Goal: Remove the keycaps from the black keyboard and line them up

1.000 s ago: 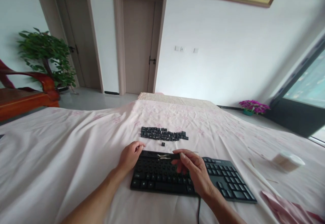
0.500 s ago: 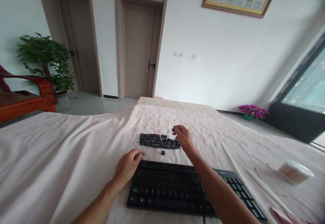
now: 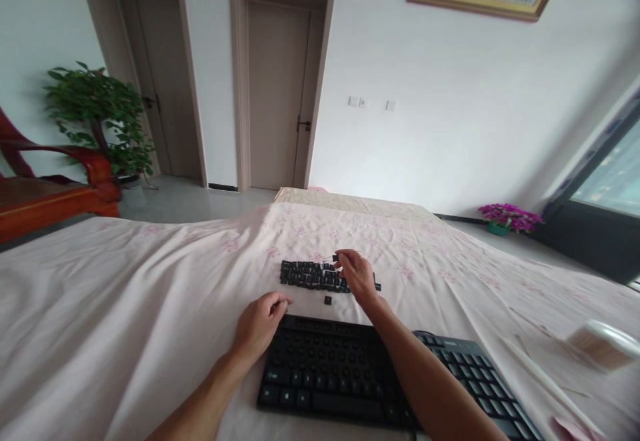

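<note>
A black keyboard (image 3: pixel 330 371) lies on the pink cloth in front of me, many of its keycaps taken off. My left hand (image 3: pixel 260 324) rests curled at its upper left corner, fingers pinched together against the edge. My right hand (image 3: pixel 356 275) reaches beyond the keyboard, over the right part of a row of loose black keycaps (image 3: pixel 310 275), and pinches a small black keycap (image 3: pixel 335 258) with a thin wire at its fingertips. One single keycap (image 3: pixel 327 300) lies apart between the row and the keyboard.
A pink flowered cloth (image 3: pixel 125 307) covers the surface. A white round container (image 3: pixel 603 344) and thin sticks (image 3: pixel 545 377) lie at the right. A red wooden chair (image 3: pixel 50 191), a potted plant (image 3: pixel 97 111), doors and a flower pot (image 3: pixel 507 217) stand behind.
My right hand left the keyboard and reached forward to the keycap row, carrying a keycap. It now sits slightly lower over the row. The left hand stayed at the keyboard corner.
</note>
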